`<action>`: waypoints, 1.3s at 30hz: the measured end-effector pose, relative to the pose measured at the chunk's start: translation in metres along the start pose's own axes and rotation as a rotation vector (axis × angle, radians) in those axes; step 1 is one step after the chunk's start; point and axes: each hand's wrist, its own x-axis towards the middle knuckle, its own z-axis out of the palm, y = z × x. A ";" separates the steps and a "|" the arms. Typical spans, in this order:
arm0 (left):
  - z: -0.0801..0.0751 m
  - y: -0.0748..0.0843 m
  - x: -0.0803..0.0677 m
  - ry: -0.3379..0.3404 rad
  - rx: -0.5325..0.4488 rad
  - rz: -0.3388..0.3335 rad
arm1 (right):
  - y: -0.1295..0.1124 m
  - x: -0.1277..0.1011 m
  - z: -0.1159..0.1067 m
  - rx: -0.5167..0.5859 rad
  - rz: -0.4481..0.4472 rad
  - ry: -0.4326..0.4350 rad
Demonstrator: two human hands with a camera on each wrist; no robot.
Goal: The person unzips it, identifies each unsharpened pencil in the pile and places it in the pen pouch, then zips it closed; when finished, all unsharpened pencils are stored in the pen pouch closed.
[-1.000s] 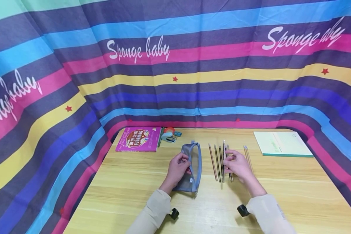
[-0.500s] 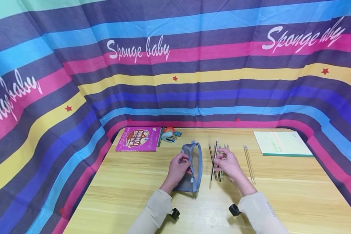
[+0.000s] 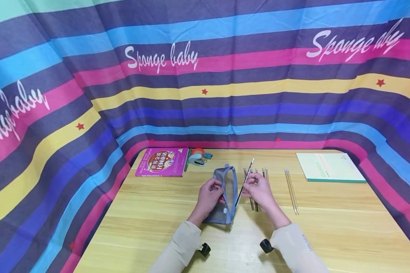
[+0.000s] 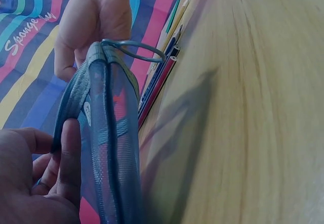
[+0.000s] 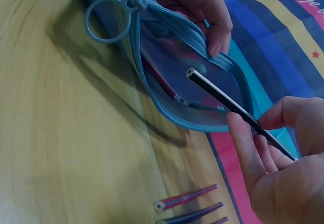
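My left hand (image 3: 209, 197) pinches one edge of a blue-grey mesh pencil case (image 3: 218, 218), which stands with its zipped mouth spread toward the right. A black-and-white pencil (image 3: 248, 172) is pinched between the thumb and fingers of my right hand (image 3: 260, 192). The pencil slants, its lower end at the case's mouth; in the right wrist view its near end (image 5: 202, 81) points toward the opening. A red pencil (image 5: 159, 80) shows within the case. Several dark pencils (image 3: 251, 204) lie beside the case, partly hidden by my right hand.
Two plain wooden pencils (image 3: 291, 191) lie farther right on the wooden table (image 3: 140, 227). A purple book (image 3: 164, 163), a light-blue stapler (image 3: 196, 160) and a pale green notebook (image 3: 329, 167) are at the back. A striped curtain (image 3: 205, 110) surrounds the table.
My right hand has moved left with the pencil, from above the row of pencils to the case's mouth, and the pencil has tilted. My left hand keeps its hold on the case.
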 end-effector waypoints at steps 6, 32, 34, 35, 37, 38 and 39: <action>0.002 0.002 0.000 0.000 -0.001 0.010 | 0.001 -0.002 0.008 -0.002 0.012 0.018; 0.006 0.003 0.003 -0.004 0.010 0.022 | 0.014 -0.011 0.030 -0.077 0.039 -0.127; 0.007 0.004 0.003 -0.004 0.011 0.018 | 0.014 -0.012 0.031 -0.083 0.035 -0.133; 0.007 0.004 0.003 -0.005 0.013 0.017 | 0.014 -0.012 0.032 -0.088 0.032 -0.136; 0.007 0.004 0.003 -0.005 0.016 0.014 | 0.013 -0.013 0.033 -0.088 0.037 -0.138; 0.007 0.004 0.002 -0.003 0.019 0.016 | 0.013 -0.013 0.034 -0.088 0.036 -0.138; 0.007 0.004 0.002 -0.001 0.017 0.020 | 0.014 -0.013 0.034 -0.088 0.038 -0.137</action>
